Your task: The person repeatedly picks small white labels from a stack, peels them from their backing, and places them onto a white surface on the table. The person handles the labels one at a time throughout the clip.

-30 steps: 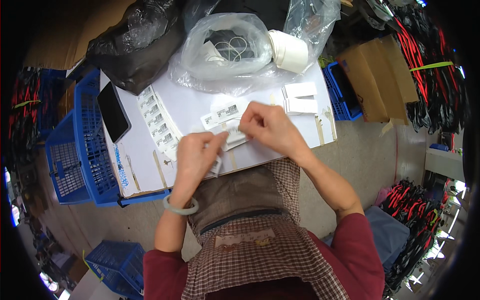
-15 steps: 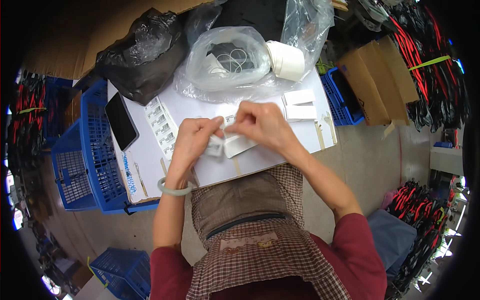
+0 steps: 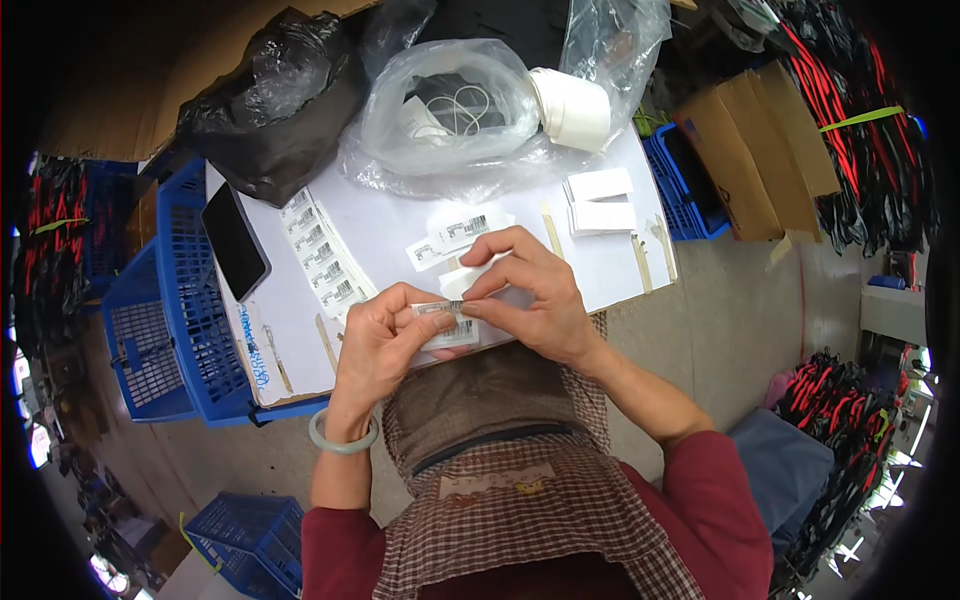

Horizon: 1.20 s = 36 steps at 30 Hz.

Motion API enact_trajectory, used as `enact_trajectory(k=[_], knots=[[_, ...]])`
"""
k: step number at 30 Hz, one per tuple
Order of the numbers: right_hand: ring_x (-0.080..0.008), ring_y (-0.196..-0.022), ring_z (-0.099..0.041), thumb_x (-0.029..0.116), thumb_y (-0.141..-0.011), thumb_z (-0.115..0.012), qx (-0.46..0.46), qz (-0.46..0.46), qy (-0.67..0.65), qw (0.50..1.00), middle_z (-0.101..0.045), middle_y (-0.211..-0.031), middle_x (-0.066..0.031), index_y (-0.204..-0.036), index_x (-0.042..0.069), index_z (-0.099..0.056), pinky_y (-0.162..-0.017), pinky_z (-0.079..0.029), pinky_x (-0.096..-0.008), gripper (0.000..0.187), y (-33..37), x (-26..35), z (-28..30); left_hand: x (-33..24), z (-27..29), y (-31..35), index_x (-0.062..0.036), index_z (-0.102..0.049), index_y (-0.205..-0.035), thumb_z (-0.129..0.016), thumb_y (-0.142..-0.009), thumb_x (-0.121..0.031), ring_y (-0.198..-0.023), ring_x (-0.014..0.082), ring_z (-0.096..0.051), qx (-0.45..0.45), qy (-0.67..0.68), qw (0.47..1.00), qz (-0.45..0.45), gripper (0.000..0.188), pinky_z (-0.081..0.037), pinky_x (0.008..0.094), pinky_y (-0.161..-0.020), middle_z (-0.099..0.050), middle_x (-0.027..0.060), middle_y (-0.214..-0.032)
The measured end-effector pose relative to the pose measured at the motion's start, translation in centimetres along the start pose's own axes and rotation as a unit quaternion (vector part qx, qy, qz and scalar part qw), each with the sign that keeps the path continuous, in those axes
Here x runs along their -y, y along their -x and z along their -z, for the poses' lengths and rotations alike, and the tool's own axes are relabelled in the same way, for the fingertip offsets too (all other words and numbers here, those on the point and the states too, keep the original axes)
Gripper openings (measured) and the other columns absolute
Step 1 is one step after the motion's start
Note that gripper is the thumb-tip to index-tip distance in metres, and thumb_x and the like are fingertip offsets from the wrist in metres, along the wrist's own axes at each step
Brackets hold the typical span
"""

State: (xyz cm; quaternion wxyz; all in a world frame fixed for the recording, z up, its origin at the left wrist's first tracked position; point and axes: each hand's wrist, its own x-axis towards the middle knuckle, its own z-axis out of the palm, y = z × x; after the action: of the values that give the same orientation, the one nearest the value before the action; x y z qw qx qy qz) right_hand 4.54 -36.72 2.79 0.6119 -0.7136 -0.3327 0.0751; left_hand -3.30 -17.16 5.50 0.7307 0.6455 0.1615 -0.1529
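Observation:
Near the table's front edge, my left hand grips a small whitish packet with a printed barcode label, thumb on top. My right hand pinches the packet's upper right edge between thumb and fingertips. A plain white piece, partly covered by my right fingers, lies just beyond the packet. Farther out is a cut sheet of barcode labels. A longer label sheet lies to the left of my hands.
A black phone lies at the table's left edge, near a black plastic bag. At the back, a clear bag holds white cables beside white cups. Small white boxes sit at right; blue crates stand left.
Both hands have come nearer to me. The packet now shows its label between them, and the cut label sheet behind is uncovered. My right hand has moved from above the packet to its edge.

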Motion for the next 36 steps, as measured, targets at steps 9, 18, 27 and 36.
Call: enact_trajectory(k=[9,18,27,36], knots=[[-0.0092,-0.065,-0.061,0.005,-0.087,-0.069,0.042,-0.35,-0.127,0.927,-0.068,-0.077,-0.0055,-0.09,-0.002,-0.063,-0.06,-0.048,-0.022,0.01,-0.3,-0.1,3.8,3.7,1.0,0.2,0.0038,-0.069,-0.095,-0.067,-0.09,-0.011,-0.061,0.0099,-0.062,-0.059,-0.101,0.992,0.036,0.015,-0.047,0.0233,-0.055,-0.069,0.0069,-0.071],[-0.0061,-0.057,-0.058,0.008,-0.088,-0.068,0.09,-0.31,-0.001,0.947,-0.066,-0.067,-0.0036,-0.086,0.001,-0.064,-0.05,-0.043,-0.0205,0.009,-0.9,-2.3,2.6,4.5,-0.8,-3.9,0.0036,-0.07,-0.069,-0.07,-0.084,-0.031,-0.044,0.0181,-0.05,-0.087,-0.3,0.95,0.016,0.038,-0.04,0.0349,-0.047,-0.052,0.0135,-0.047],[-0.0065,-0.055,-0.057,0.007,-0.087,-0.068,0.086,-0.275,0.071,0.955,-0.066,-0.064,-0.0036,-0.084,-0.001,-0.063,-0.05,-0.042,-0.0221,0.01,-0.9,-2.2,2.1,4.8,-0.7,-4.0,0.001,-0.072,-0.068,-0.069,-0.082,-0.031,-0.044,0.0175,-0.054,-0.086,-0.277,0.956,0.031,0.035,-0.042,0.0327,-0.048,-0.057,0.0112,-0.047],[-0.0068,-0.056,-0.057,0.006,-0.086,-0.068,0.078,-0.179,0.202,0.96,-0.065,-0.063,-0.0051,-0.081,-0.001,-0.063,-0.052,-0.043,-0.0236,0.01,-0.7,-2.5,1.2,3.7,-1.3,-4.4,0.0005,-0.073,-0.068,-0.069,-0.087,-0.036,-0.044,0.015,-0.055,-0.078,-0.352,0.932,0.027,0.042,-0.041,0.0321,-0.047,-0.058,0.0096,-0.047]])
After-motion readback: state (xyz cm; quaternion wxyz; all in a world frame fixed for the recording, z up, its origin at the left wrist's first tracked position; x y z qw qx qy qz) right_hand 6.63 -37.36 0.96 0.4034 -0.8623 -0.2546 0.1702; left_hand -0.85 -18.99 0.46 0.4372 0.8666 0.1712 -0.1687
